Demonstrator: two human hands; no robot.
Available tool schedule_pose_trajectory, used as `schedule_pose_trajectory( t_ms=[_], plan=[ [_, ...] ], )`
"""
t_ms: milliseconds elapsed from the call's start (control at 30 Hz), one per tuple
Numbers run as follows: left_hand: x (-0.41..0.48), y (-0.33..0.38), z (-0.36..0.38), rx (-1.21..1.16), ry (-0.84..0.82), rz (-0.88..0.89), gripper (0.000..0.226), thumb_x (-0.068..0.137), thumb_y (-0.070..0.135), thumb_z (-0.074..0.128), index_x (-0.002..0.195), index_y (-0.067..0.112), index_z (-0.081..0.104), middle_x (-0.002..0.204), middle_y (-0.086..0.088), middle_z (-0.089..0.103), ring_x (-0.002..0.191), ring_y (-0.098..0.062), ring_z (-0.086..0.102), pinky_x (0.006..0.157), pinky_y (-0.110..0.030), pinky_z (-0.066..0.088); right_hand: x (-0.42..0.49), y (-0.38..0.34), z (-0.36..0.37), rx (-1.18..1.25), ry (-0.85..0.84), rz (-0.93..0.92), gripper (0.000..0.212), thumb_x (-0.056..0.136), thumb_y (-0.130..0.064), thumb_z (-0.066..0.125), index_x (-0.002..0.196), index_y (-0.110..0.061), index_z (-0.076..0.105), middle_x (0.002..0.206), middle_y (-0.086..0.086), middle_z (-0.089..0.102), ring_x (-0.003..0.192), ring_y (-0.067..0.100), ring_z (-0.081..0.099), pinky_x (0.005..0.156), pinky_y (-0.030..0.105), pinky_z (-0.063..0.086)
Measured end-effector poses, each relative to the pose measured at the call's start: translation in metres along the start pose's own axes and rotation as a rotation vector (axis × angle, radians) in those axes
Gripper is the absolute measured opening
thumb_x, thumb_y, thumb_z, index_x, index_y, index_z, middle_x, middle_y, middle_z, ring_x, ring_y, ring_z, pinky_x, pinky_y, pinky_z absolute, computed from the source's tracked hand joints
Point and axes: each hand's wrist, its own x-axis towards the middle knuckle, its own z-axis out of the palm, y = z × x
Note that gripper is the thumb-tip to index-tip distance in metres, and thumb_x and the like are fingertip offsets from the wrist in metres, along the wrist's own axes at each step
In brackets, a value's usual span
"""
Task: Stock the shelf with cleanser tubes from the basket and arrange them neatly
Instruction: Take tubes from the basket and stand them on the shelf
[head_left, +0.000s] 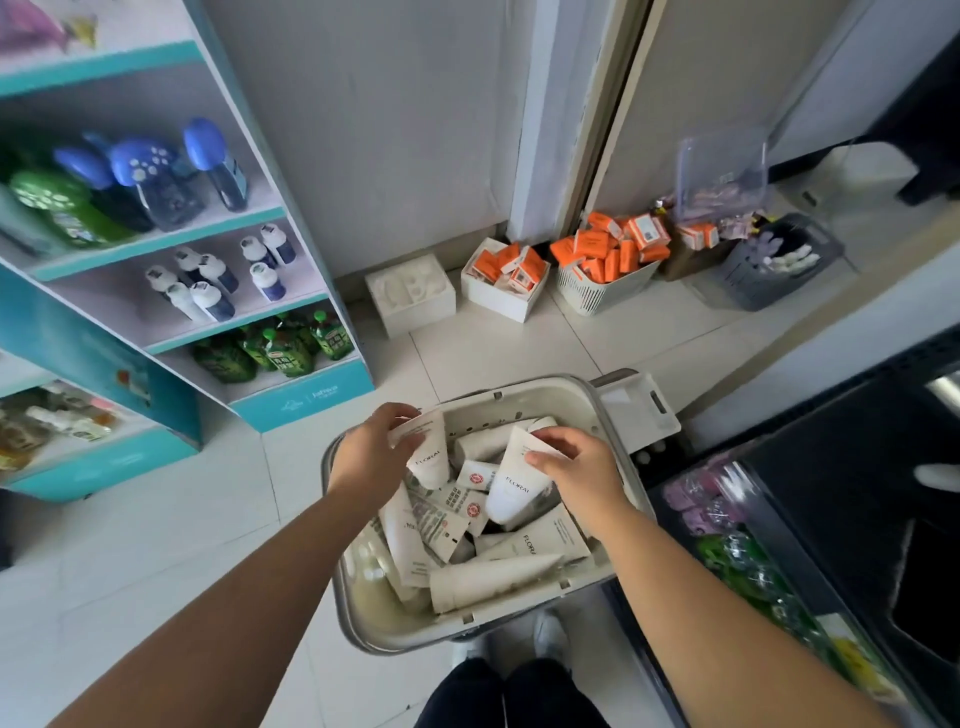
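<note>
Bare forearms reach down over dark trouser legs (511, 696) to a pale grey basket (358, 613) on the tiled floor. At the basket's left edge, the left hand (371, 457) curls its fingers round the flat crimped end of a white cleanser tube (431, 457), cap end hanging into the basket. Opposite, the right hand (576, 467) pinches the crimped end of a second white tube (514, 491) between thumb and fingers, just above the heap. More loose tubes (493, 577) lie jumbled inside, white and matte. Dark capitals on several read FLORA plus a last letter too unclear to settle. Small white packets (475, 480) among them bear a round red emblem; their fine print is illegible. Teal shelving (306, 402) stands to the left.
</note>
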Motion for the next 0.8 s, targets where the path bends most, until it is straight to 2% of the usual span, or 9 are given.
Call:
schedule_pose_trajectory(
  t_ms=[33,100,167,267,400,467,533,633,800],
  plan=[
    [0.0,0.007,-0.005,-0.028,-0.017,0.021,0.02,0.088,0.035,0.066,0.107,0.035,0.06,0.1,0.014,0.066,0.078,-0.01,0.06,0.065,-0.024,0.043,-0.001,-0.005,-0.005,0.053,0.026,0.002,0.023,0.077,0.001,0.075,0.09,-0.018,0.07,0.09,-0.001,0.073,0.083,0.013,0.066,0.064,0.016,0.051],
    [0.001,0.023,-0.014,-0.051,-0.076,0.099,0.019,0.082,0.04,0.072,0.096,0.04,0.059,0.092,0.015,0.066,0.074,-0.008,0.063,0.067,-0.026,0.051,-0.005,-0.019,-0.018,0.148,0.06,0.001,0.021,0.076,0.001,0.076,0.087,-0.017,0.072,0.086,0.001,0.073,0.081,0.015,0.067,0.071,0.025,0.052],
    [0.0,0.048,-0.022,-0.063,-0.139,0.182,0.021,0.08,0.038,0.075,0.096,0.038,0.061,0.086,0.015,0.066,0.068,-0.003,0.06,0.064,-0.024,0.048,-0.012,-0.037,-0.034,0.182,0.061,-0.029,0.019,0.077,0.001,0.076,0.085,-0.016,0.071,0.083,0.002,0.072,0.077,0.014,0.066,0.075,0.031,0.052],
    [-0.003,0.09,-0.025,-0.139,-0.225,0.306,0.022,0.078,0.033,0.078,0.097,0.033,0.066,0.08,0.014,0.068,0.058,0.003,0.055,0.063,-0.022,0.046,-0.026,-0.065,-0.06,0.145,0.056,-0.115,0.018,0.079,-0.001,0.075,0.086,-0.017,0.071,0.079,-0.001,0.071,0.072,0.008,0.064,0.069,0.024,0.051],
    [-0.02,0.144,-0.021,-0.228,-0.342,0.425,0.023,0.077,0.031,0.08,0.098,0.028,0.07,0.088,0.003,0.074,0.073,-0.013,0.068,0.073,-0.034,0.056,-0.056,-0.099,-0.095,0.19,0.099,-0.205,0.021,0.08,0.004,0.072,0.084,-0.017,0.07,0.073,-0.005,0.071,0.065,0.003,0.065,0.061,0.016,0.052],
    [-0.034,0.172,-0.018,-0.259,-0.374,0.501,0.019,0.078,0.025,0.079,0.096,0.027,0.071,0.086,0.008,0.075,0.074,-0.009,0.07,0.069,-0.025,0.055,-0.075,-0.113,-0.116,0.202,0.137,-0.257,0.021,0.08,0.005,0.071,0.084,-0.016,0.069,0.073,-0.005,0.07,0.063,-0.001,0.065,0.059,0.014,0.052],
    [-0.05,0.201,-0.014,-0.32,-0.396,0.575,0.018,0.079,0.015,0.078,0.092,0.025,0.071,0.082,0.012,0.074,0.072,-0.002,0.069,0.067,-0.016,0.053,-0.096,-0.124,-0.141,0.197,0.184,-0.308,0.018,0.081,0.001,0.072,0.085,-0.016,0.069,0.075,-0.005,0.071,0.067,0.002,0.067,0.063,0.018,0.055],
    [-0.077,0.246,-0.009,-0.364,-0.415,0.679,0.02,0.078,0.012,0.077,0.091,0.026,0.072,0.085,0.011,0.075,0.08,-0.007,0.072,0.073,-0.019,0.056,-0.128,-0.135,-0.184,0.186,0.273,-0.38,0.019,0.081,-0.002,0.073,0.083,-0.02,0.07,0.076,-0.007,0.072,0.071,0.006,0.066,0.063,0.022,0.054],
    [-0.135,0.319,0.001,-0.42,-0.465,0.839,0.02,0.08,0.002,0.073,0.09,0.018,0.069,0.072,0.015,0.073,0.067,0.002,0.067,0.059,-0.011,0.05,-0.186,-0.152,-0.247,0.244,0.412,-0.475,0.018,0.083,-0.004,0.072,0.08,-0.021,0.07,0.073,-0.006,0.072,0.069,0.011,0.066,0.057,0.025,0.051]
  ],
)
